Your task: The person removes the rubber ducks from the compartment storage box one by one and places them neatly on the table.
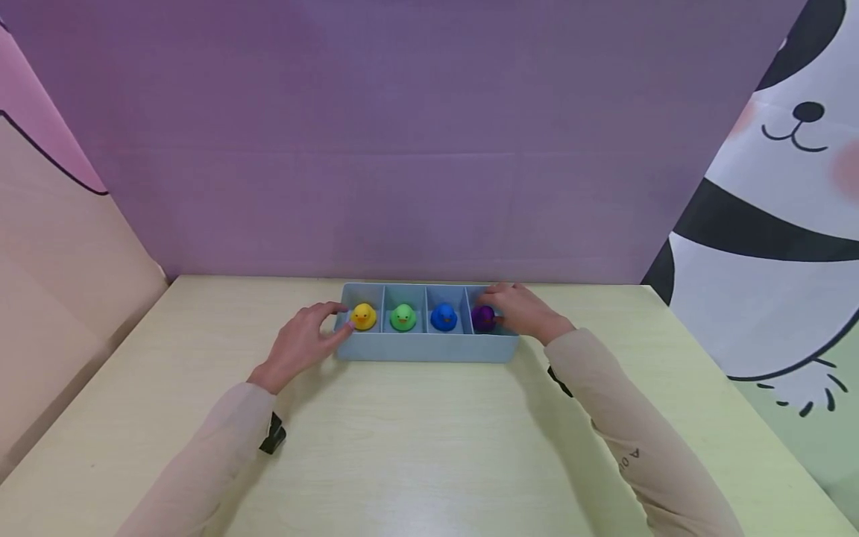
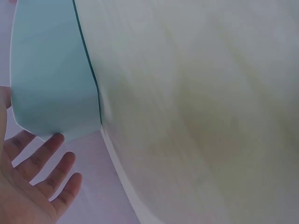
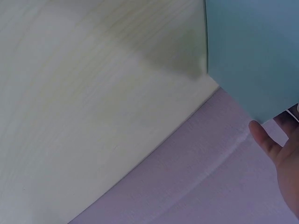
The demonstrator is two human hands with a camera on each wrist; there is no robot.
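A pale blue box point(image 1: 423, 348) with a row of compartments stands near the table's back edge. From left to right sit a yellow rubber duck point(image 1: 363, 317), a green rubber duck point(image 1: 403, 318), a blue rubber duck point(image 1: 444, 318) and a purple rubber duck point(image 1: 482, 319). My left hand point(image 1: 303, 339) is at the box's left end, thumb and index apart at the rim near the yellow duck. My right hand point(image 1: 526, 309) reaches over the right end, thumb and index about the purple duck; whether they pinch it is unclear. Both wrist views show spread fingers beside the box wall.
The light wooden table point(image 1: 416, 447) spreads out in front of the box. Close behind it rises a purple backdrop point(image 1: 403, 186). A panda-print panel point(image 1: 772, 298) flanks the table on the right, and a pale panel point(image 1: 60, 283) on the left.
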